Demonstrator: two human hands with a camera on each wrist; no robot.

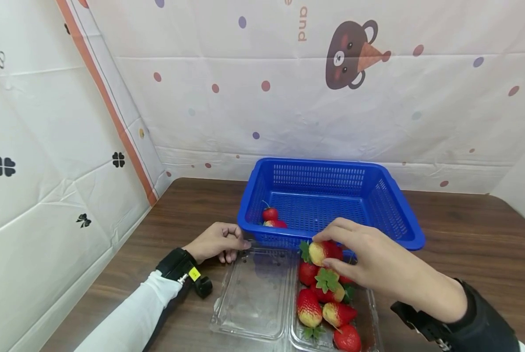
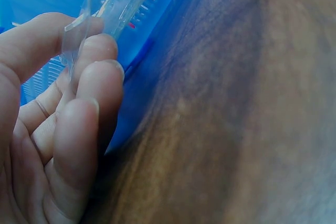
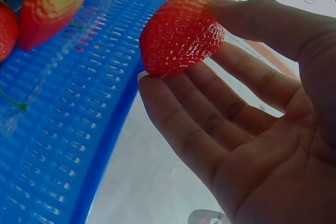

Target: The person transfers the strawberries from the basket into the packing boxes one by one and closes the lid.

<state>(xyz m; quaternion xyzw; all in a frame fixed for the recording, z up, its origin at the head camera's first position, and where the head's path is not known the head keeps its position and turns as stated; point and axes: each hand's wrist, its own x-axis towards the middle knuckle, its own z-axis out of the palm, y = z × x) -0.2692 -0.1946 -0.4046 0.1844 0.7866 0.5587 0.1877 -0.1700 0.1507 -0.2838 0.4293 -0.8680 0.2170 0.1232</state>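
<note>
Main risk, as judged: the strawberry [image 1: 323,253] is pinched between thumb and fingertips of the right hand [image 1: 368,254], over the far end of the clear tray [image 1: 370,313], near the basket's front wall; its tapered shape could let it slip, drop on the heap and roll over the low rim. Second risk: left hand [image 1: 220,242] pinches the far-left corner of the clear lid [image 1: 262,293]; the plastic looks thin, so a tug could shift the tray on the worktop [image 1: 465,220] and unsettle the fruit. Containers: tray holds several piled strawberries plus a round red fruit [image 1: 347,337] at the near end; lid lies open to its left. Blue basket [image 1: 319,163], behind, holds a stemmed red fruit [image 1: 270,214] and another red-and-pale fruit [image 1: 275,224], near-left corner.
</note>
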